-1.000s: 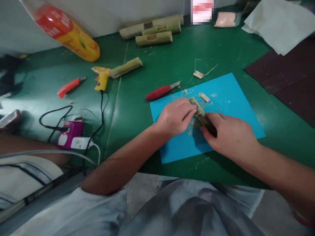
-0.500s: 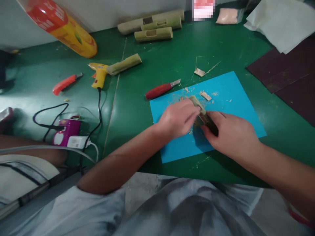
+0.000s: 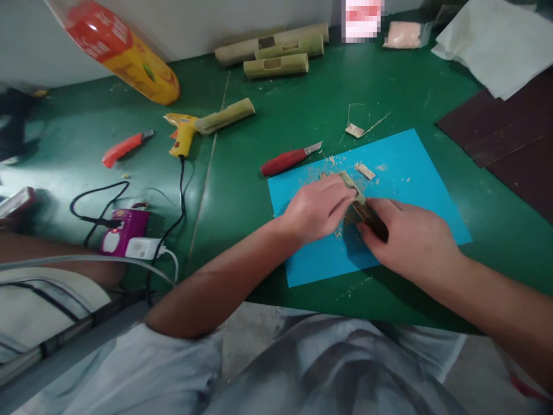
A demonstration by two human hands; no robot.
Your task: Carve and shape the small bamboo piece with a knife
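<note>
My left hand point(image 3: 317, 208) is closed around a short piece of green bamboo point(image 3: 351, 184) that rests on a blue sheet point(image 3: 415, 173). My right hand point(image 3: 408, 236) grips a dark-handled tool point(image 3: 375, 222) whose tip meets the near end of the bamboo piece. Pale shavings point(image 3: 365, 170) lie scattered on the blue sheet around both hands. The tool's working end is hidden between my fingers.
A red-handled knife point(image 3: 290, 161) lies just left of the sheet. A yellow glue gun point(image 3: 182, 134), a bamboo section point(image 3: 227, 117), a red cutter point(image 3: 126, 148), stacked bamboo tubes point(image 3: 276, 55), a purple device point(image 3: 124, 231) with cables, white paper point(image 3: 496, 43) and dark boards point(image 3: 505, 138) lie on the green table point(image 3: 242, 190). Another person's arm point(image 3: 52, 259) is at left.
My hands stay on the bamboo piece with only small shifts. The camera view has drifted slightly.
</note>
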